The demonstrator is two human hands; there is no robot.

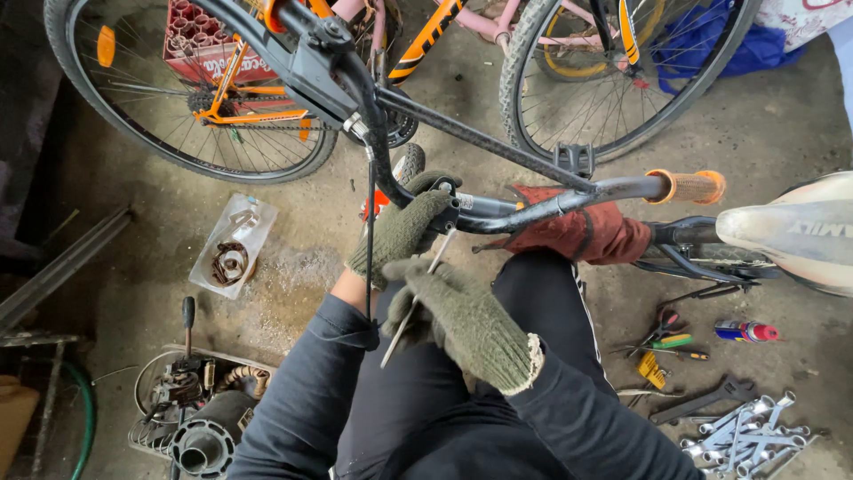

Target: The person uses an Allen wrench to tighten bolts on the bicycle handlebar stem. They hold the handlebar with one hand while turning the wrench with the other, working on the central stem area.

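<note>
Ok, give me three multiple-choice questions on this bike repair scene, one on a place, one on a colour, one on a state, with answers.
1. Where do the spanners lie?
A. floor, lower right
B. on the saddle
C. in the crate

2. What colour is the handlebar grip?
A. blue
B. orange
C. white

3. What is the left hand doing?
A. hanging free
B. lying flat on the floor
C. gripping the handlebar

Answers: A, they are heaped on the concrete at lower right; B, the grip at the bar's end is orange; C, its gloved fingers wrap the bar while the right hand holds a thin metal tool.

Rear wheel [191, 89] – top cut off
</note>
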